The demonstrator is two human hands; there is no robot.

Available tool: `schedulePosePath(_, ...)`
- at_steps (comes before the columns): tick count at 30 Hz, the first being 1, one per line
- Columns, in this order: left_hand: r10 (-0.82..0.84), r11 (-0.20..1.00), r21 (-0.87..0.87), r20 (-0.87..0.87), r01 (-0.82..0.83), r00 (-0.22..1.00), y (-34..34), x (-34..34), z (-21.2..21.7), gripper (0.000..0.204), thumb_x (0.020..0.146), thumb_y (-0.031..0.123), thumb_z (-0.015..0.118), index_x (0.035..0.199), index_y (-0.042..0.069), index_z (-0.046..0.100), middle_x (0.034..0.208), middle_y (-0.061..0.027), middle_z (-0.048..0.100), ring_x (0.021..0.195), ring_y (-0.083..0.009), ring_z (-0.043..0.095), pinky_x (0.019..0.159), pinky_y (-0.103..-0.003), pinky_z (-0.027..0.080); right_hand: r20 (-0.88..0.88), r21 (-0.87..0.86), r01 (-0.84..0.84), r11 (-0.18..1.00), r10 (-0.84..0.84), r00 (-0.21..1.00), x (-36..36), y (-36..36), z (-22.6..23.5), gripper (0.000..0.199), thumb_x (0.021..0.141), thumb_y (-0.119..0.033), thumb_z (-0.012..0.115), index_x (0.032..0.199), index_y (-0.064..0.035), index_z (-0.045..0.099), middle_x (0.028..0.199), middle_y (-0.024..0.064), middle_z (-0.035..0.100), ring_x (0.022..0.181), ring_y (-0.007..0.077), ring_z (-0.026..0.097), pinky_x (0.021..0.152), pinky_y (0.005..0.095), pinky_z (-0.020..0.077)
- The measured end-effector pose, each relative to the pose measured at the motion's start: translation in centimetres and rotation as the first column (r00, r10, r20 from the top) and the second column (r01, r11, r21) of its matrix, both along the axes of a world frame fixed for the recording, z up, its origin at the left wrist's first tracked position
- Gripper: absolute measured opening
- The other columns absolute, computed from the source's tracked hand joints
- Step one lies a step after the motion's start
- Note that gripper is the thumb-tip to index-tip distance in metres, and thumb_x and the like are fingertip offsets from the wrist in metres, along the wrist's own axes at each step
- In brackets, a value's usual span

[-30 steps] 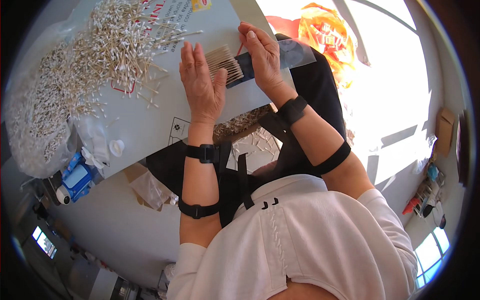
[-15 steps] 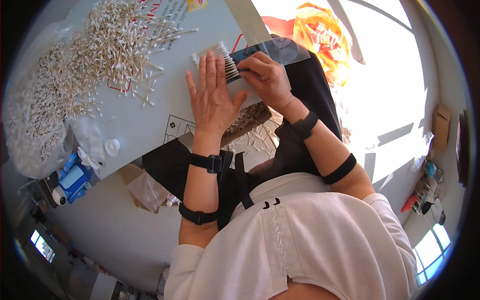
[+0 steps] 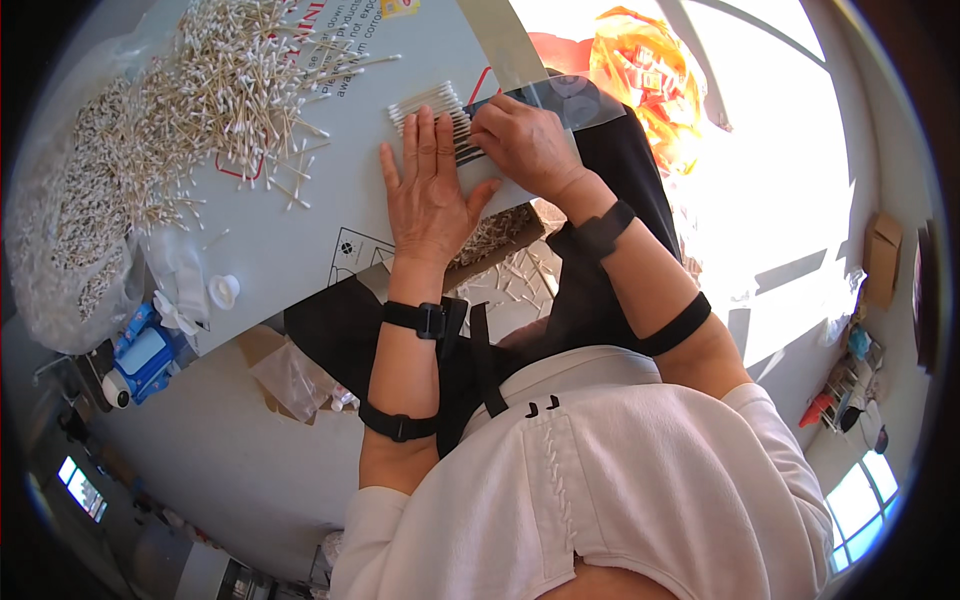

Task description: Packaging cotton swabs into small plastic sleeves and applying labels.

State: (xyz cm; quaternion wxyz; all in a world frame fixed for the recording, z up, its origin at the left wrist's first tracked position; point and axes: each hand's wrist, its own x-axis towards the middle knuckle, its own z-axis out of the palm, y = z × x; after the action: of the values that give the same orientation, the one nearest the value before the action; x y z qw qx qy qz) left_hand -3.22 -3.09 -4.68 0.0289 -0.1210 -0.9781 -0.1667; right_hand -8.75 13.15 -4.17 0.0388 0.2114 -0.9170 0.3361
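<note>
From my head view, the neat row of cotton swabs [image 3: 447, 93] lies on the counter [image 3: 290, 262], between and partly under my hands. My left hand [image 3: 432, 205] is flat and unclenched, fingers together and thumb out to the side, the fingertips lying over the swabs. My right hand [image 3: 527, 146] is bent inward at the row's right end, thumb and fingers drawn together; its fingertips are hidden, so I can't tell whether they pinch swabs or the edge of the dark strip [image 3: 481, 104] there. Clear film [image 3: 585, 102] reaches out beyond that hand, over the counter's edge.

I'd judge each swab almost weightless, with a stiff, thin stick that could snap or roll, and soft tips that would crush or fray (a flat palm suits them better than a squeeze). The sticks are the part to take, near mid-length, off the cotton; as a row, light pressure across the top and a stop at each end should keep them level. The film looks slick and floppy, best taken by its edge.

A loose heap of swabs [image 3: 235, 90] spreads to my left, and a cardboard box [image 3: 520, 237] of more sits below my hands.
</note>
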Motion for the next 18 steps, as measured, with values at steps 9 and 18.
schedulePosePath(9, 0.01, 1.0, 0.008, 0.0, -0.01, 1.0, 0.0, -0.1, -0.1, 0.092, 0.082, 0.055, 0.066, 0.15, 0.004, 0.03, 0.159, -0.0154, 0.025, 0.148, -0.0301, 0.02, 0.117, -0.058, 0.012, -0.003, 0.09, -0.063, 0.994, 0.063, 0.998, -0.4, -0.2, 0.1, 0.008, 0.085, -0.013, 0.062, 0.084, -0.0067, 0.058, 0.087, 0.0094, 0.062, 0.077, 0.034, 0.064, 0.063, 0.0447, 0.0499)
schedulePosePath(18, 0.021, 0.999, 0.044, 0.01, -0.022, 1.0, -0.7, -0.6, 0.0, 0.082, 0.089, 0.047, 0.063, 0.15, 0.003, 0.03, 0.157, -0.0175, 0.027, 0.147, -0.0333, 0.024, 0.118, -0.056, 0.013, 0.204, 0.053, 0.124, 0.991, -0.132, 0.97, -1.0, -1.0, 1.1, 0.014, 0.081, -0.011, 0.064, 0.074, 0.0001, 0.058, 0.075, 0.0135, 0.063, 0.072, 0.0312, 0.064, 0.065, 0.0407, 0.0501)
